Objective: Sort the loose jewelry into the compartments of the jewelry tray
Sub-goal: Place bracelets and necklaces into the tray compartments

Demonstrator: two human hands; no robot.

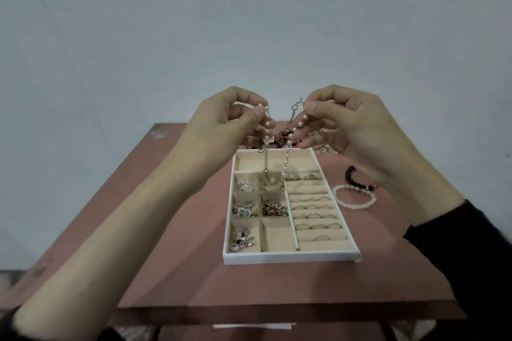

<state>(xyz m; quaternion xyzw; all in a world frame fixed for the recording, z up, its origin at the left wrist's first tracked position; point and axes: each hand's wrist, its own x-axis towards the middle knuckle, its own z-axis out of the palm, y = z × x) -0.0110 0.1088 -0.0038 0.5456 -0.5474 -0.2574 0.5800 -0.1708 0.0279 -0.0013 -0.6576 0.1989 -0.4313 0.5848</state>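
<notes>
Above a white jewelry tray [291, 258] on a reddish desk [171, 263], a person's left grip [221, 122] and right grip [356, 130] each pinch one end of a pearl necklace [269, 124]. Its chain ends dangle over the tray's far compartments. A white bracelet [338, 200] and a black bracelet [349, 176] lie right of the tray.

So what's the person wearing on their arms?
The left hand and right hand are bare: no gloves, rings or watch show. A black sleeve starts partway up the right forearm. The left forearm is bare, with a dark sleeve edge lowest down.
</notes>
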